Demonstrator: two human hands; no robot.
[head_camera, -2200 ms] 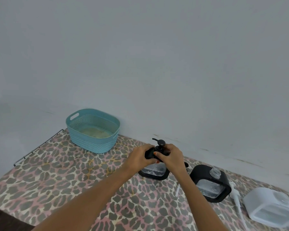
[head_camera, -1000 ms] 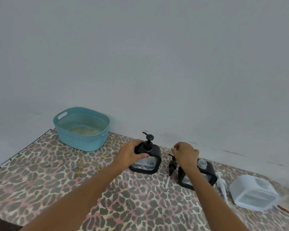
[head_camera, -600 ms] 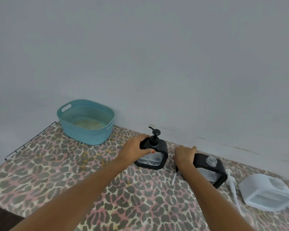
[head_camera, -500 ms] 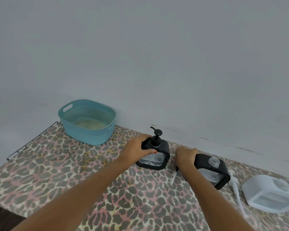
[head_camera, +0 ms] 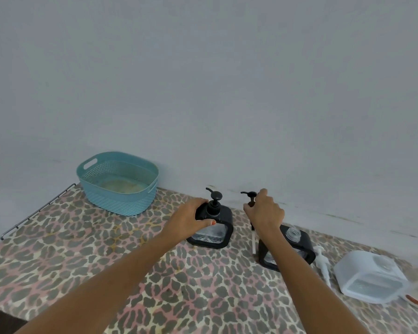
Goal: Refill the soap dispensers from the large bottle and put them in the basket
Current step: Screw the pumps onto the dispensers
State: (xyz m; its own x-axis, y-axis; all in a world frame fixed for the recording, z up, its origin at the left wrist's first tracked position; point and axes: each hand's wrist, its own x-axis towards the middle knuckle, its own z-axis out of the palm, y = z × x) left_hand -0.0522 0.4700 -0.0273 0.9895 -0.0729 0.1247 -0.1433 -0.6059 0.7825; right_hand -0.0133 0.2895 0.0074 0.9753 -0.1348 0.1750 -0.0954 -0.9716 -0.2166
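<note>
- Dispenser with its pump fitted [head_camera: 215, 233] stands on the counter [head_camera: 82, 249], clasped by your left grip [head_camera: 191, 221].
- Your right grip [head_camera: 266, 213] pinches the loose black pump [head_camera: 250, 194], held up beside the open dispenser [head_camera: 299, 249].
- Teal basket [head_camera: 121, 201] sits far left.

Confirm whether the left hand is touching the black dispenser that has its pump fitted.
Touching. The head view shows the left hand gripping the black dispenser at its top corner, thumb across its front.

surface: leopard-print table [head_camera: 70, 249] | on it: teal basket [head_camera: 121, 201], capped black dispenser [head_camera: 217, 227], open black dispenser [head_camera: 299, 247], white pump [head_camera: 322, 261], white dispenser [head_camera: 369, 278]
</note>
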